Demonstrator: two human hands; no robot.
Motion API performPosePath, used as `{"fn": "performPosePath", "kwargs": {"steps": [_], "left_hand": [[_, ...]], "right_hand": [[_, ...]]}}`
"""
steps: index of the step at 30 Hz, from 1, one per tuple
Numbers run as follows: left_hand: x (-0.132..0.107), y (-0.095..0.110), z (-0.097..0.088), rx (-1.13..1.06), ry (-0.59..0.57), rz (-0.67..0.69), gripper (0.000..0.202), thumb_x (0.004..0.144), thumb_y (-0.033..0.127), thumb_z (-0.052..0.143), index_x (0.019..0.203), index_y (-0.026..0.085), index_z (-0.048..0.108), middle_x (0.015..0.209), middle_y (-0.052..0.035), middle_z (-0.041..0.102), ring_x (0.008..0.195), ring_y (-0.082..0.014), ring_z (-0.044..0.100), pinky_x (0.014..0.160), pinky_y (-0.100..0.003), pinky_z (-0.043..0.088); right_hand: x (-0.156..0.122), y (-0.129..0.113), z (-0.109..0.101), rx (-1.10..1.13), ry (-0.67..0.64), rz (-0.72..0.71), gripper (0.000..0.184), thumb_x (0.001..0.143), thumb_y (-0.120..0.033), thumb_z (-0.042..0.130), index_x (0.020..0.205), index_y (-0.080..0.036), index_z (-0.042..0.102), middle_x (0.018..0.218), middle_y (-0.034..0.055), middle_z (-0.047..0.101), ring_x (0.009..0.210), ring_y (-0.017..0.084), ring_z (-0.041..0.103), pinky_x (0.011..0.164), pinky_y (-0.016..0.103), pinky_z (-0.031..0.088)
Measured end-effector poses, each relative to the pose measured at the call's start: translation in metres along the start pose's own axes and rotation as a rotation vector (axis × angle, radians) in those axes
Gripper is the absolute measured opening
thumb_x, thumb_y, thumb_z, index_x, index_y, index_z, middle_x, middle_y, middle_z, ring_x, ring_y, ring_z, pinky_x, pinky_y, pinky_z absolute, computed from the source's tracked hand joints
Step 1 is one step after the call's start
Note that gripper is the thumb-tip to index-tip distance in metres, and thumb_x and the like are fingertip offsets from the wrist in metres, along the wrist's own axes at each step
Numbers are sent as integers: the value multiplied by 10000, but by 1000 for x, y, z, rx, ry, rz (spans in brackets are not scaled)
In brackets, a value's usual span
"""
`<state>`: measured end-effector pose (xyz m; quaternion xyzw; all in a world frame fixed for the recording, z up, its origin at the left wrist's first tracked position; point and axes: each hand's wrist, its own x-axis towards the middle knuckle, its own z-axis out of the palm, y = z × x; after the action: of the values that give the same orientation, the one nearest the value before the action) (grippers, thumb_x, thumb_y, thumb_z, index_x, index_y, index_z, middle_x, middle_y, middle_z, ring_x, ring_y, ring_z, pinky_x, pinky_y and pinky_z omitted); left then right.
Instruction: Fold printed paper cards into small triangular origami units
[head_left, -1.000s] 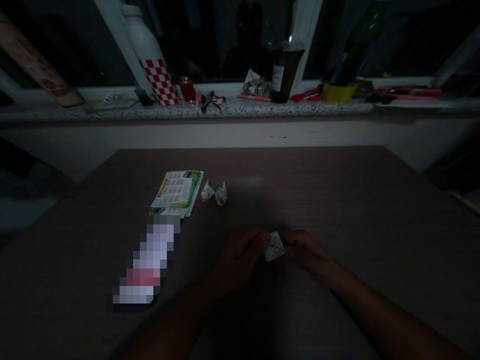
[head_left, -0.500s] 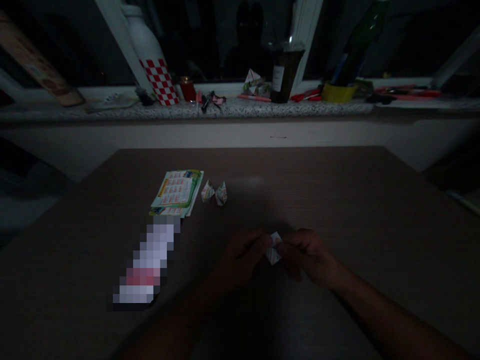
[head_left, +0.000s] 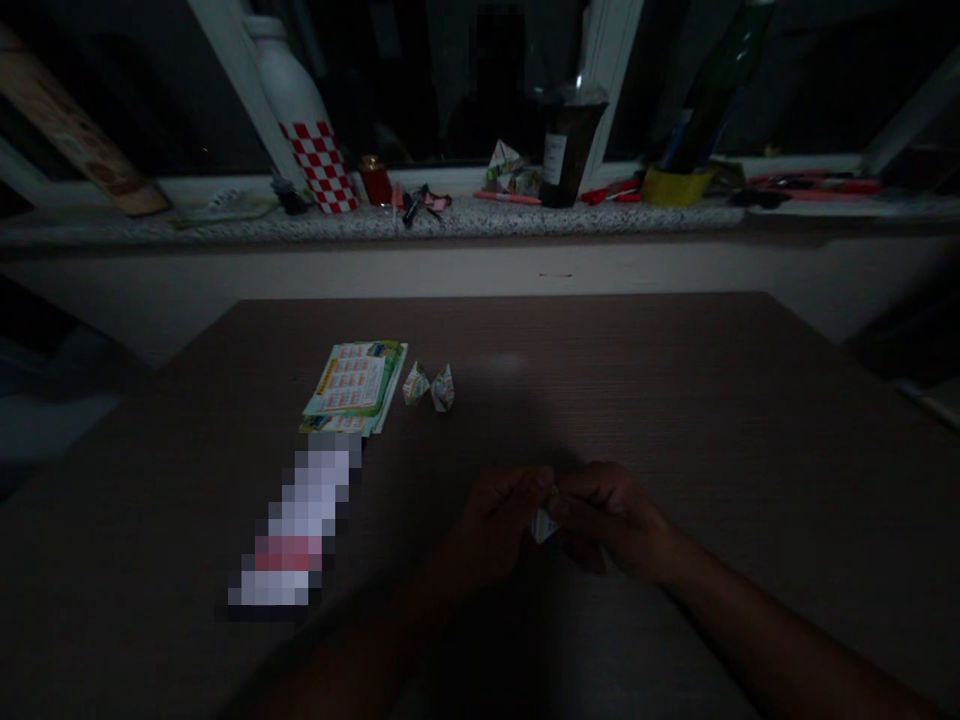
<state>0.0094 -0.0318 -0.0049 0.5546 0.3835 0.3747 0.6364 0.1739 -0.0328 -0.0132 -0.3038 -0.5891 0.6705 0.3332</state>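
A small piece of folded paper [head_left: 543,526] is pinched between my two hands above the front middle of the table. My left hand [head_left: 499,520] grips its left and upper side, thumb and fingers pressed together. On the other side, my right hand [head_left: 619,520] pinches it between thumb and fingers. Much of the paper is hidden by my fingertips. Further back, two small folded paper pieces [head_left: 442,388] lie side by side. Left of them is a stack of printed paper sheets [head_left: 352,385].
A blurred-out phone-like object [head_left: 307,520] lies on the table [head_left: 637,370] at left. Along the granite windowsill [head_left: 480,222] stand a white bottle with red checks [head_left: 319,160], a dark plastic cup [head_left: 566,150], a green bottle [head_left: 709,100] in yellow tape [head_left: 677,187], and several pens.
My left fingers have shifted over the top of the folded paper, covering more of it. The paper sits slightly lower. The right hand has barely moved.
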Motion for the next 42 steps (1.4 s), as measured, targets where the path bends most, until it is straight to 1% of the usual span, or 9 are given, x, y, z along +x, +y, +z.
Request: {"fn": "performPosePath", "kwargs": {"steps": [6, 11, 13, 17, 22, 27, 31, 36, 42], "left_hand": [[0, 3, -5, 36, 31, 14, 517, 829, 578, 528, 547, 145, 535, 517, 29, 433, 493, -83, 350, 483, -222, 267], [-2, 3, 2, -208, 8, -82, 497, 801, 583, 563, 553, 153, 552, 483, 18, 460, 439, -86, 387, 450, -222, 276], [-2, 3, 4, -245, 26, -94, 506, 776, 603, 583, 543, 155, 549, 468, 17, 464, 426, -86, 388, 444, -225, 275], [0, 6, 2, -195, 73, -87, 547, 735, 643, 604, 512, 151, 523, 463, 24, 443, 430, -74, 352, 440, -220, 251], [2, 9, 1, -180, 52, -88, 550, 754, 652, 578, 541, 149, 508, 460, 42, 416, 423, -65, 338, 429, -205, 262], [2, 7, 1, -174, 18, -76, 575, 753, 661, 574, 517, 144, 484, 454, 35, 431, 417, -62, 353, 424, -200, 265], [3, 6, 1, -166, 10, -96, 581, 760, 670, 554, 525, 140, 509, 469, 18, 454, 429, -76, 392, 426, -206, 275], [2, 7, -2, -87, 76, -20, 543, 799, 625, 543, 549, 146, 497, 476, 44, 391, 444, -60, 319, 433, -202, 242], [3, 5, -6, -43, 42, -6, 539, 833, 607, 504, 558, 144, 498, 495, 39, 400, 456, -64, 331, 445, -205, 245]], "right_hand": [[2, 0, 0, -4, 0, 5, 448, 906, -441, 532, 566, -150, 514, 438, -39, 472, 367, 50, 390, 364, 172, 267], [-1, -2, 4, 65, -1, -1, 424, 906, -426, 539, 585, -150, 527, 431, -46, 461, 360, 53, 389, 371, 179, 293], [-2, 0, 4, 85, 4, -14, 414, 910, -411, 540, 590, -148, 532, 433, -47, 464, 364, 54, 393, 379, 182, 307], [-2, 2, 5, 118, 9, -16, 363, 910, -395, 547, 654, -140, 575, 459, -50, 468, 369, 52, 395, 375, 177, 312], [-2, -7, 13, 130, 60, -39, 398, 898, -426, 553, 616, -145, 546, 424, -54, 444, 346, 53, 387, 356, 174, 305], [-4, -7, 20, 110, 89, -89, 399, 922, -389, 526, 601, -152, 518, 426, -52, 452, 347, 53, 395, 357, 173, 294], [-3, -3, 16, 122, 70, -108, 360, 925, -344, 533, 620, -152, 533, 434, -58, 450, 354, 54, 394, 375, 183, 312], [0, -2, 8, 70, 56, -56, 355, 913, -344, 554, 620, -143, 561, 431, -50, 469, 359, 53, 395, 368, 172, 302], [1, -5, 9, 78, 48, -61, 348, 915, -367, 544, 648, -146, 575, 429, -53, 467, 348, 56, 397, 355, 173, 302]]}}
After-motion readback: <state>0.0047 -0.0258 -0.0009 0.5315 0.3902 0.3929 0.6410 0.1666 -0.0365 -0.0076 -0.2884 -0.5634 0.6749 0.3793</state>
